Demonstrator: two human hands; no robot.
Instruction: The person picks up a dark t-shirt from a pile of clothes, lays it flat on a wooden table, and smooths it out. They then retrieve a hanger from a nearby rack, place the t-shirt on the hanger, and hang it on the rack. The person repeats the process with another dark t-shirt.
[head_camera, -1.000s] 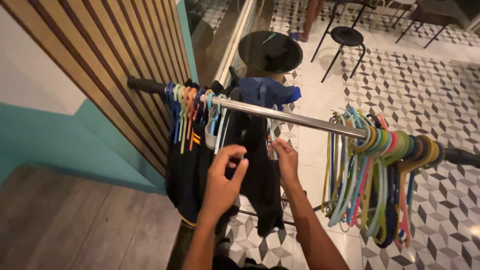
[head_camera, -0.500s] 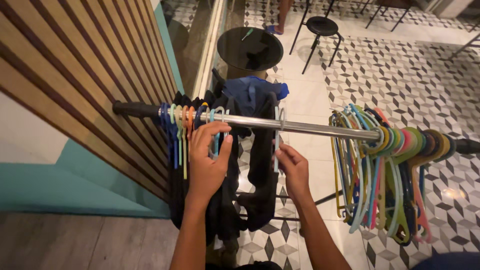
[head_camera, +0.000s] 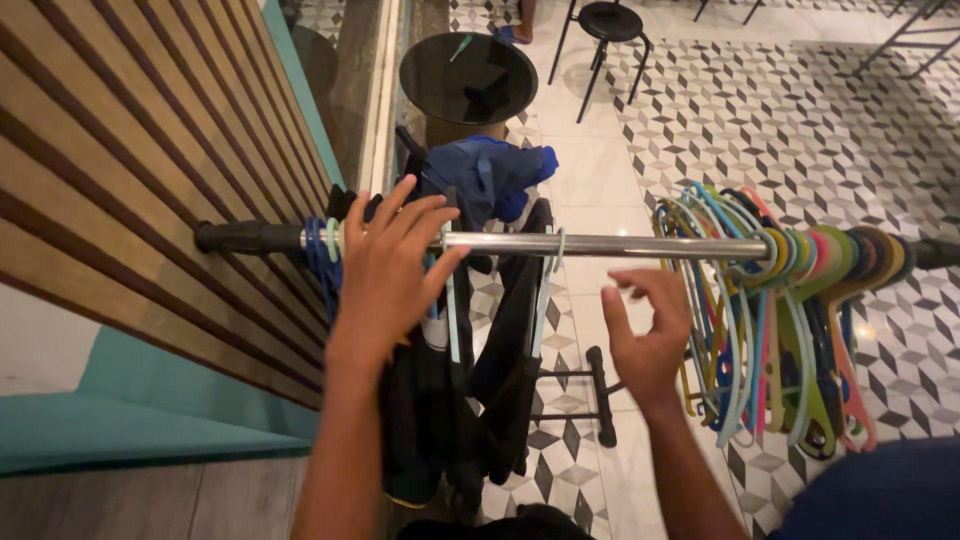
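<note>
Head view: the left hand (head_camera: 385, 265) lies flat with fingers spread against the hangers and dark clothes (head_camera: 470, 380) bunched at the left end of the metal rail (head_camera: 620, 244). The right hand (head_camera: 648, 335) hovers open below the rail, fingers loosely curled, holding nothing, just beside the cluster of empty coloured hangers (head_camera: 770, 320)

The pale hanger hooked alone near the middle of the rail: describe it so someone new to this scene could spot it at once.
Find the metal rail that runs across the view from the slatted wall. Between the left hand and the bunch of empty coloured hangers on the right, one pale hanger hooks over the rail. Unlike the empty bunch, it hangs by itself and carries a black garment.
</note>
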